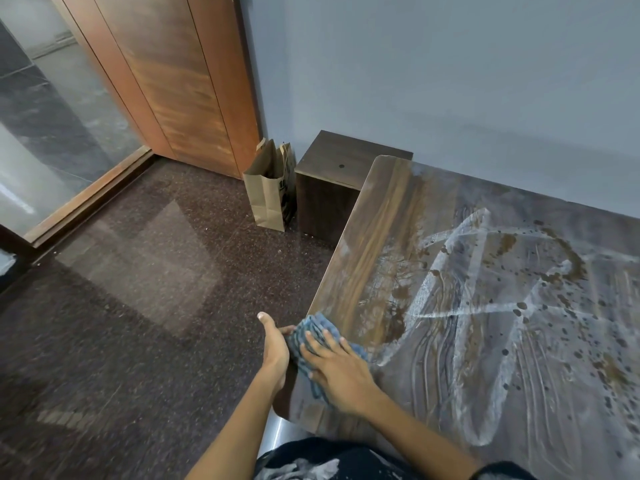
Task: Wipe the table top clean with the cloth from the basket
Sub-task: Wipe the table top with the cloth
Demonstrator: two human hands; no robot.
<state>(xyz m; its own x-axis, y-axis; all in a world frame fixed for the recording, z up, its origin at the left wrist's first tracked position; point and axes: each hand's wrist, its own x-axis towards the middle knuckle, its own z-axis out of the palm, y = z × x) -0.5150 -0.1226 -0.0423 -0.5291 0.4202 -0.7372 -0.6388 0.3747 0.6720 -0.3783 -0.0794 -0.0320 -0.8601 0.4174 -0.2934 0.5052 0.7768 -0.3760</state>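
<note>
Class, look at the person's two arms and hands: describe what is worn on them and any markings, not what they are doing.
Both forearms are bare, with no visible watch, rings or gloves on the left hand or right hand. A dark sleeve edge shows at the right upper arm; the dark top has pale printed markings.

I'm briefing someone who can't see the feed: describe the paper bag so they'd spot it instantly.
Start at the wooden table top along the grey wall. Past its far left corner stands a dark wooden cabinet on the floor. The brown paper bag stands upright against the cabinet's left side, the only pale, open-topped thing there.
</note>
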